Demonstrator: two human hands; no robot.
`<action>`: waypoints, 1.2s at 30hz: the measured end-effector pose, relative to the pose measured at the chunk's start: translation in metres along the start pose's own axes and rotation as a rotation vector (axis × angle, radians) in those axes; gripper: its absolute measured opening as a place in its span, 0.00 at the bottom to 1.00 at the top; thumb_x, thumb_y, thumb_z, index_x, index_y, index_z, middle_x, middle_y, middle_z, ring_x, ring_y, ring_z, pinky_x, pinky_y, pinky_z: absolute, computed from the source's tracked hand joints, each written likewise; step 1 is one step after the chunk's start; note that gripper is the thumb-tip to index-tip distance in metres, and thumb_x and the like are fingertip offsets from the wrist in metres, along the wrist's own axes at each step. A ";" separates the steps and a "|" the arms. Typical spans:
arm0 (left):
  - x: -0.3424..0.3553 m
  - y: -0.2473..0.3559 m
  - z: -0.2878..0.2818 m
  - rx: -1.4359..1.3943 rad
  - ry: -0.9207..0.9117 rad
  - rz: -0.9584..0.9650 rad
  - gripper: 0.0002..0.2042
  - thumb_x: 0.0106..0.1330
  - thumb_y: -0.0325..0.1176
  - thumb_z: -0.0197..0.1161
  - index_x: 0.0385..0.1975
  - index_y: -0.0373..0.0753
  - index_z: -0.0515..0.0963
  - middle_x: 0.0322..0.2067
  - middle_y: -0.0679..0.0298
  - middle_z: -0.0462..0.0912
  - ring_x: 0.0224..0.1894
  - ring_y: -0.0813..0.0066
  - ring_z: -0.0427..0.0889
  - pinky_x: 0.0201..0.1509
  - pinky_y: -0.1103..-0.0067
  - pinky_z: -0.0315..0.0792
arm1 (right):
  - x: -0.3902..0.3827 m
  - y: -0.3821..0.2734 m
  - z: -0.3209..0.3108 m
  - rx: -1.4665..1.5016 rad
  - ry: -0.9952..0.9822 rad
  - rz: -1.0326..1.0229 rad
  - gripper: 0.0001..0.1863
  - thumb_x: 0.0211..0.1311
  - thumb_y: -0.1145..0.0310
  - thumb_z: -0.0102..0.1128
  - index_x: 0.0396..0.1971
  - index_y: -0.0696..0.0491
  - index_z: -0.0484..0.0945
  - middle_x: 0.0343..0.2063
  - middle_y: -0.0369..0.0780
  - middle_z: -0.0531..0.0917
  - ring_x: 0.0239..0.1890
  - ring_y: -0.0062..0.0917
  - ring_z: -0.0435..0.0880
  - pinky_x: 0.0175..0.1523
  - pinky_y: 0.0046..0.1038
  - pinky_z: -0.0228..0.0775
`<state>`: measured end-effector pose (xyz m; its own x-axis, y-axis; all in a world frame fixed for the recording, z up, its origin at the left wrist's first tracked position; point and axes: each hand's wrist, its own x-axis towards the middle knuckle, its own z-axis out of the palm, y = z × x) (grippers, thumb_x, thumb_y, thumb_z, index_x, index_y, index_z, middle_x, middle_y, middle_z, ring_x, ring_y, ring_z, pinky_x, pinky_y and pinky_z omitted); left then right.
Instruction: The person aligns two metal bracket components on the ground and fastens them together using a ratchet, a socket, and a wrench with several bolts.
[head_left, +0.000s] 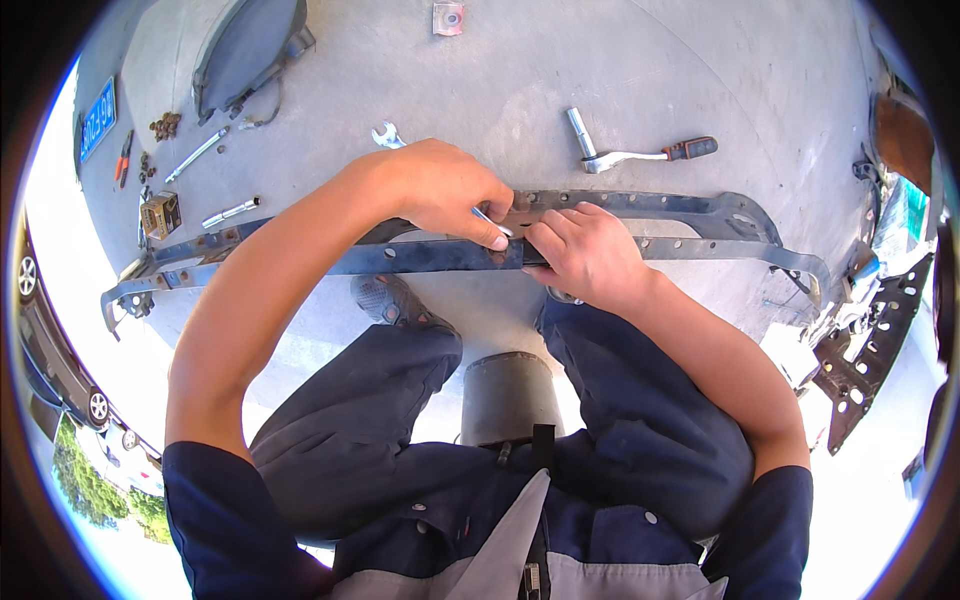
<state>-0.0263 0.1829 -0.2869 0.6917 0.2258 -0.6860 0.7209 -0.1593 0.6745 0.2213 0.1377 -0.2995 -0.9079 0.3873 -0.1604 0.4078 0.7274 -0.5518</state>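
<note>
A long black metal frame (400, 258) with two perforated rails lies across the floor in front of my knees. My left hand (450, 195) is closed round a wrench (388, 136). The wrench's open jaw sticks out beyond the back of the hand, and a bit of shiny metal shows by the thumb, at the near rail. Most of the handle is hidden in the palm. Close beside it, my right hand (590, 255) wraps its fingers over the near rail. Whatever lies under those fingertips is hidden.
Beyond the frame lie a ratchet with a socket (610, 160), a headlight (250, 55) and a small packet (448, 18). At left are an extension bar (197, 155), a long socket (231, 213), pliers (124, 160), rusty nuts (166, 125), a small box (161, 215) and a blue plate (99, 119). A perforated bracket (880, 340) is at right.
</note>
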 end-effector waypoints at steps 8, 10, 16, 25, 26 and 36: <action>-0.004 0.014 -0.003 0.036 -0.039 -0.009 0.29 0.57 0.63 0.67 0.49 0.47 0.80 0.27 0.59 0.84 0.33 0.55 0.83 0.36 0.64 0.72 | -0.002 0.003 -0.001 0.022 0.005 0.006 0.19 0.50 0.59 0.72 0.37 0.53 0.75 0.31 0.37 0.80 0.35 0.30 0.84 0.45 0.30 0.73; 0.002 0.009 0.007 0.071 -0.032 -0.004 0.29 0.56 0.63 0.68 0.48 0.47 0.80 0.24 0.59 0.82 0.32 0.56 0.83 0.35 0.64 0.71 | -0.002 0.003 0.001 0.025 -0.003 0.007 0.19 0.51 0.59 0.71 0.36 0.53 0.75 0.31 0.37 0.80 0.35 0.30 0.85 0.46 0.31 0.73; -0.001 0.009 0.008 0.055 -0.023 -0.044 0.29 0.55 0.63 0.69 0.47 0.47 0.80 0.20 0.60 0.80 0.29 0.56 0.82 0.32 0.63 0.68 | -0.004 0.003 0.002 0.031 -0.002 0.011 0.17 0.50 0.60 0.70 0.35 0.52 0.75 0.31 0.38 0.81 0.35 0.30 0.84 0.46 0.30 0.73; -0.004 0.016 -0.003 0.039 -0.061 -0.130 0.29 0.54 0.62 0.68 0.48 0.47 0.80 0.28 0.58 0.85 0.36 0.55 0.85 0.37 0.62 0.73 | -0.005 0.005 0.008 0.050 0.077 0.006 0.22 0.44 0.58 0.75 0.33 0.50 0.71 0.28 0.36 0.77 0.32 0.30 0.82 0.41 0.31 0.71; -0.004 0.015 -0.003 0.038 -0.062 -0.129 0.29 0.54 0.62 0.68 0.48 0.48 0.80 0.28 0.59 0.85 0.36 0.55 0.85 0.37 0.62 0.73 | -0.004 0.005 0.008 0.047 0.074 0.007 0.22 0.44 0.58 0.75 0.33 0.50 0.71 0.28 0.36 0.77 0.32 0.30 0.82 0.41 0.31 0.71; 0.004 0.006 0.008 0.006 -0.041 -0.023 0.24 0.56 0.57 0.70 0.44 0.45 0.80 0.24 0.64 0.83 0.32 0.59 0.83 0.33 0.65 0.70 | -0.002 0.004 0.003 0.058 0.027 0.010 0.14 0.49 0.62 0.68 0.32 0.52 0.75 0.30 0.37 0.80 0.32 0.29 0.83 0.44 0.29 0.72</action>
<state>-0.0193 0.1748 -0.2877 0.6758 0.1897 -0.7122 0.7370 -0.1600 0.6567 0.2246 0.1377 -0.3038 -0.9004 0.4104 -0.1442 0.4099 0.6896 -0.5970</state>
